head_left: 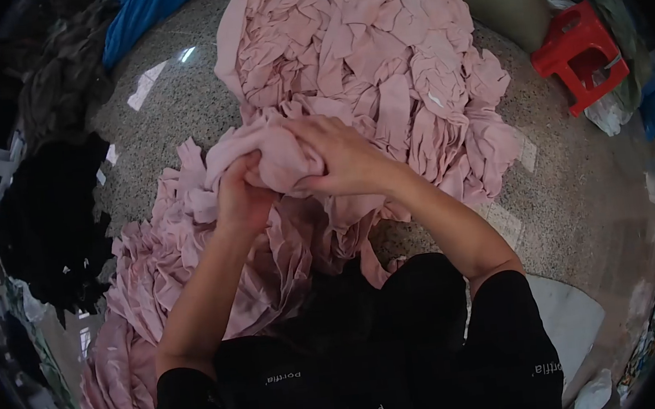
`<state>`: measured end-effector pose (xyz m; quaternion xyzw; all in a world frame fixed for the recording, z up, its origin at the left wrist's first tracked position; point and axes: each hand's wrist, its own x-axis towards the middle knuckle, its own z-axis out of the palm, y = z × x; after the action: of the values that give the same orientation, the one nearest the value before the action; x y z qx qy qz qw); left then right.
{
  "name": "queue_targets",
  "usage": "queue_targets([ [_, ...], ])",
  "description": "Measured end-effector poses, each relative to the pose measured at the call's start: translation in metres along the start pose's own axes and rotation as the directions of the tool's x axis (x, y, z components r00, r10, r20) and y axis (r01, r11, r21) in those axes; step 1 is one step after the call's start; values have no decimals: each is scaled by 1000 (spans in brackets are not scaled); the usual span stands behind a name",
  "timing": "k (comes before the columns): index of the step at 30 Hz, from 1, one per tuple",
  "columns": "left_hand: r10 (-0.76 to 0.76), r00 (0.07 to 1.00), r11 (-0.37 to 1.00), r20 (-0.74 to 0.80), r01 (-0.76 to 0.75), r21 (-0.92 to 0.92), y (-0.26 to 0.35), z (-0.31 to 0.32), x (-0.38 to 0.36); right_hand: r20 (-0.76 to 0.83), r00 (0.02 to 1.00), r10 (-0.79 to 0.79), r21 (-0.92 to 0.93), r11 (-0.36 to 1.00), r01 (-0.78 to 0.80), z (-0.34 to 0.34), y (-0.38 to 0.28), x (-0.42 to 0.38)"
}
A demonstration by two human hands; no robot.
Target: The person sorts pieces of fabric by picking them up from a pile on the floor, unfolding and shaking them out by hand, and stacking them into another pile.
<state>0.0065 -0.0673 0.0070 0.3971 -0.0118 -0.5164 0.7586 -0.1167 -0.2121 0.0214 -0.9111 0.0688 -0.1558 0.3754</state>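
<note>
Grip: left hand and right hand both closed on bunched pink cloth, one each side. Best with even pressure, thumbs firm, loose folds gathered in so they don't drag on the pink heap below. Heap runs toward floor's near-left corner; red stool near its far-right corner.

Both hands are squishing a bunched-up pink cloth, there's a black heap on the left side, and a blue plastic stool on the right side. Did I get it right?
Almost! The stool is red, not blue, as the head view shows. The left hand and right hand do hold bunched pink cloth, and the black heap is on the left.
</note>
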Motion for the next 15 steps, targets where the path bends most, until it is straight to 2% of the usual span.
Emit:
queue_targets([
  [1, 17, 1000, 1000, -22, -17, 5, 9, -4, -1, 88, 988, 125, 135, 981, -136, 1, 19, -5],
  [2, -15, 999, 1000, 40, 16, -20, 21, -10, -1, 250, 936, 247, 325, 889, -322, 2, 34, -7],
  [3, -48, 993, 998, 106, 52, -42, 30, -10, -3, 256, 939, 228, 334, 891, -307, -1, 34, -5],
  [5, -7, 999, 1000, 53, 8, -24, 36, -3, -8, 164, 919, 357, 645, 666, -374, -4, 30, -6],
  [6, 20, 1000, 1000, 14, -21, 18, 38, 0, -10, 137, 906, 400, 726, 582, -367, -10, 20, -4],
  [7, 48, 999, 997, -19, -47, 59, 40, 2, -10, 138, 906, 399, 727, 581, -366, -15, 15, -2],
  [9, 88, 996, 996, -20, -88, 12, 48, 4, -6, -83, 928, 363, 768, 617, -172, -30, 10, 2],
  [10, 127, 992, 991, -25, -128, -35, 53, 4, -5, -85, 929, 361, 766, 620, -171, -36, 9, 4],
  [12, 157, 987, 986, -24, -158, -57, 68, 6, -7, -192, 935, 298, 671, 735, -97, -48, 4, 6],
  [13, 183, 983, 980, -29, -184, -79, 75, 5, -11, -190, 935, 299, 669, 736, -99, -53, -4, 6],
  [15, 195, 968, 980, 160, -186, -68, 90, 0, -25, -321, 946, 52, 347, 935, 66, -57, -27, 0],
])
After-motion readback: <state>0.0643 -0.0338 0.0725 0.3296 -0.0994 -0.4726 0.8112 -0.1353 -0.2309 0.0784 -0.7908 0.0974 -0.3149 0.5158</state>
